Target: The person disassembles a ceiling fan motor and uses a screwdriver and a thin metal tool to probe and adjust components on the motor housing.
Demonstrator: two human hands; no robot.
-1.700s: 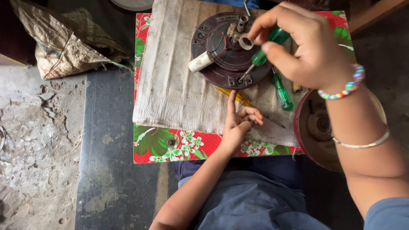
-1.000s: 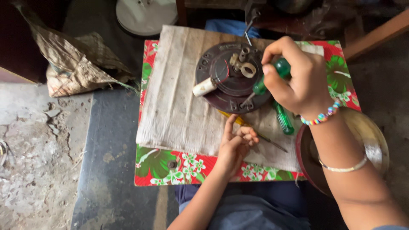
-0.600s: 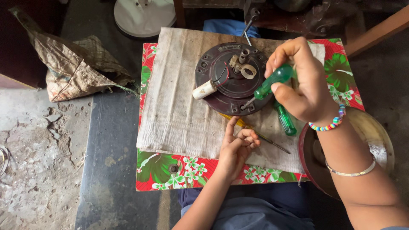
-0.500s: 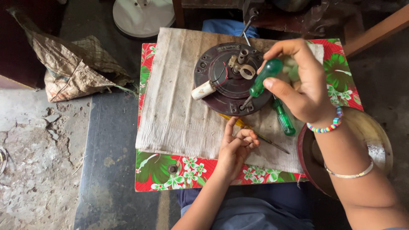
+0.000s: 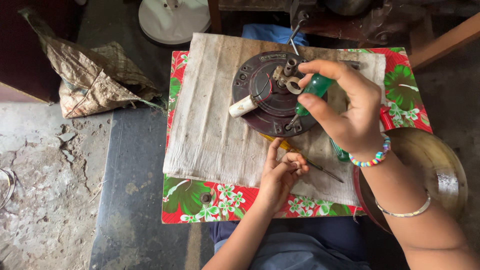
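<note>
Right hand (image 5: 345, 107) closed around green screwdriver (image 5: 309, 97), tip down at near right rim of dark round motor housing (image 5: 272, 95). Housing lying on grey cloth (image 5: 210, 135), toward far edge of flowered red board (image 5: 200, 200). Left hand (image 5: 280, 175) resting on cloth near front edge, fingers curled, holding nothing, just beside 1 yellow-handled tool (image 5: 300, 152). Round metal bowl (image 5: 440, 165) by right edge.

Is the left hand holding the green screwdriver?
No, the right hand grips the green-handled screwdriver over the round dark metal motor; the left hand rests on the cloth.
</note>
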